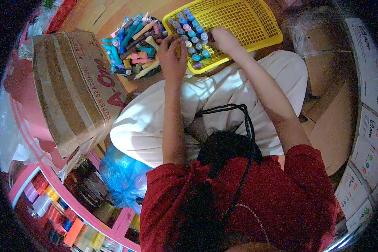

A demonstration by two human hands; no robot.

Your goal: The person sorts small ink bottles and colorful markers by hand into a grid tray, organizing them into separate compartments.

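In the head view, a yellow plastic basket (248, 31) holds rows of small upright tubes (192, 33) with clear, blue, grey and pink tops. My left hand (172, 52) rests over the basket's near-left rim, touching or close to the nearest tubes. Its fingers are bent and somewhat apart, and no held thing shows. My right hand (224, 40) is inside the basket, right beside the rows. Its fingers are closed, with a small dark spot at their tips; what they hold is hidden. Left of the basket, a round container is heaped with colourful tubes (132, 38), several with long nozzles.
A taped cardboard box (71, 84) stands on the left, beside a blue plastic bag (124, 176). Pink-edged shelving (77, 201) with coloured rolls is at lower left. White printed boxes (367, 138) are stacked at right, next to cardboard (334, 126). My crossed legs (147, 122) border the basket.
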